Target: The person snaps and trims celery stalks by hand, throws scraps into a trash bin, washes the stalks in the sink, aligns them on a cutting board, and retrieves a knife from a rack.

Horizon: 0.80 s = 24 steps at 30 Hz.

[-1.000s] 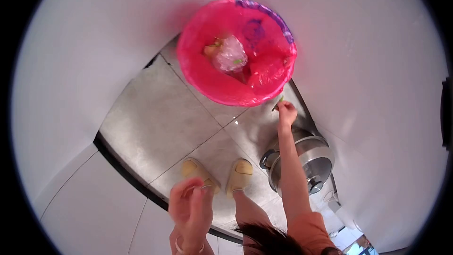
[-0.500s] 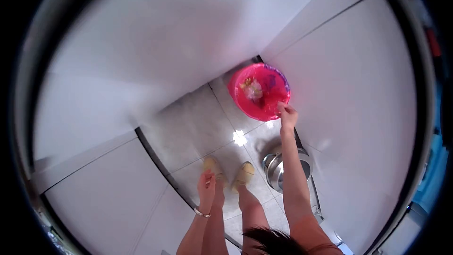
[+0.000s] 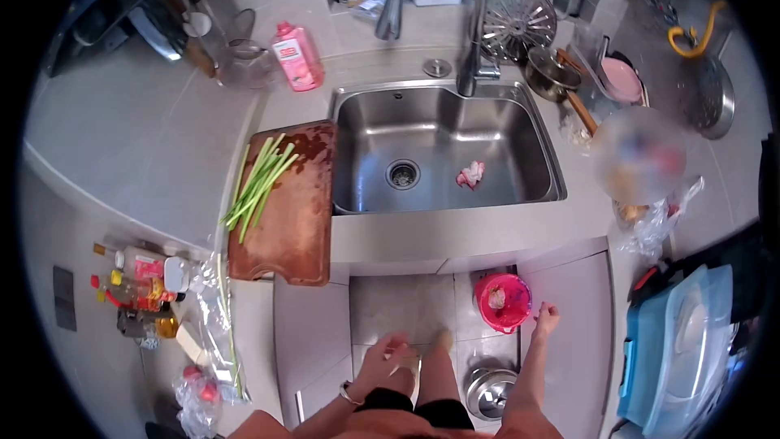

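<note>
The desk [image 3: 422, 237] takes up most of the view, wrapping round from nine o'clock through twelve to three. Set into it, just off centre toward one o'clock, is a steel sink [image 3: 439, 198], with a faucet [image 3: 468, 57] at its twelve o'clock. A blue box [image 3: 684, 358] with a clear lid stands out at four o'clock. The brown cutting board [image 3: 301, 228] lies at the sink's nine o'clock.

The pink-lined bin [image 3: 512, 315] stands on the floor between four and five o'clock, with a pale bundle inside; a lidded pot [image 3: 493, 394] sits at the bin's six o'clock. Green stalks [image 3: 264, 183] lie on the board toward its eleven o'clock, and a pink bottle [image 3: 297, 58] stands upright at eleven o'clock.

The right hand [image 3: 547, 320] is just beside the bin, near its four o'clock; its grip is bent inward, but it is too small here to tell whether anything is pinched. The left hand [image 3: 388, 354] hangs at six o'clock, its grip half curled with nothing seen in it. A small pale-and-red scrap [image 3: 470, 175] lies in the sink, at the drain's [image 3: 403, 174] three o'clock.
</note>
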{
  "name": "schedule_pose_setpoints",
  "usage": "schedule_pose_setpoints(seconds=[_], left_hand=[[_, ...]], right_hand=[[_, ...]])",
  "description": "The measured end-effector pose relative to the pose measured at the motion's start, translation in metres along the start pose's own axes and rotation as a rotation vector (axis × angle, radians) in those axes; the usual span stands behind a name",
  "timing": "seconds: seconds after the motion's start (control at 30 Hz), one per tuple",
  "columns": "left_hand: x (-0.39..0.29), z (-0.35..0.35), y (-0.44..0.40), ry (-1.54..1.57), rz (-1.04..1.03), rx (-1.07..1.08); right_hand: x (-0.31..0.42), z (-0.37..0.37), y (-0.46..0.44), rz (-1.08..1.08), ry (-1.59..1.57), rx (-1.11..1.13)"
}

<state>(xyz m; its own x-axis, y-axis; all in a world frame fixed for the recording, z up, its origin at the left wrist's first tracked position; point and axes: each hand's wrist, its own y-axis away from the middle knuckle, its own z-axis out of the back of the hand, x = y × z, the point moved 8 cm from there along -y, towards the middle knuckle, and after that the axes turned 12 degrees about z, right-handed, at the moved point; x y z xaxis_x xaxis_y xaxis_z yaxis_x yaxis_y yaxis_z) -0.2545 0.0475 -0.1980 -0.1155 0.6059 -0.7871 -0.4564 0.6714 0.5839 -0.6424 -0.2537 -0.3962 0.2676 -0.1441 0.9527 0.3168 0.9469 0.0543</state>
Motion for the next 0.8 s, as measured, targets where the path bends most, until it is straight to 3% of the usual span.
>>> schedule_pose_setpoints(seconds=[0.17,0.2,0.3,0.4,0.43,0.47,0.5,0.53,0.57,0.6,0.63,0.67,0.73,0.77,0.8], left_hand=[[-0.066,0.061,0.021,0.097,-0.146,-0.117],[-0.087,0.077,0.008,0.115,-0.182,-0.172],[-0.116,0.112,0.002,0.114,-0.224,-0.313],[-0.152,0.133,-0.029,0.208,-0.237,-0.411],[-0.167,0.138,-0.039,0.248,-0.255,-0.431],[-0.182,0.142,-0.048,0.290,-0.266,-0.452],[-0.195,0.145,-0.056,0.337,-0.272,-0.477],[-0.206,0.148,-0.062,0.378,-0.270,-0.486],[-0.214,0.150,-0.062,0.381,-0.276,-0.509],[-0.224,0.156,-0.064,0.380,-0.292,-0.536],[-0.233,0.161,-0.064,0.389,-0.307,-0.573],[-0.233,0.167,-0.061,0.423,-0.282,-0.616],[-0.225,0.181,-0.055,0.429,-0.210,-0.701],[-0.217,0.191,-0.049,0.436,-0.171,-0.761],[-0.202,0.202,-0.046,0.443,-0.108,-0.807]], right_hand=[[0.139,0.011,0.019,0.016,-0.176,-0.065],[0.191,-0.010,0.015,-0.019,-0.467,-0.001],[0.306,-0.064,0.013,0.114,-0.658,0.141],[0.395,-0.175,0.010,0.297,-0.684,0.573],[0.413,-0.222,0.014,0.203,-0.673,0.687],[0.399,-0.277,0.018,0.074,-0.609,1.067],[0.428,-0.311,0.032,0.722,-0.193,1.255],[0.442,-0.339,0.033,1.177,0.256,1.234],[0.456,-0.364,0.034,1.645,0.658,1.065],[0.472,-0.389,0.006,1.879,1.021,0.716],[0.486,-0.410,-0.044,1.538,0.759,0.703],[0.507,-0.421,-0.072,1.484,0.795,0.594],[0.530,-0.445,-0.103,1.765,1.302,0.321],[0.521,-0.460,-0.138,1.754,1.042,0.405],[0.534,-0.456,-0.154,1.573,0.719,0.597]])
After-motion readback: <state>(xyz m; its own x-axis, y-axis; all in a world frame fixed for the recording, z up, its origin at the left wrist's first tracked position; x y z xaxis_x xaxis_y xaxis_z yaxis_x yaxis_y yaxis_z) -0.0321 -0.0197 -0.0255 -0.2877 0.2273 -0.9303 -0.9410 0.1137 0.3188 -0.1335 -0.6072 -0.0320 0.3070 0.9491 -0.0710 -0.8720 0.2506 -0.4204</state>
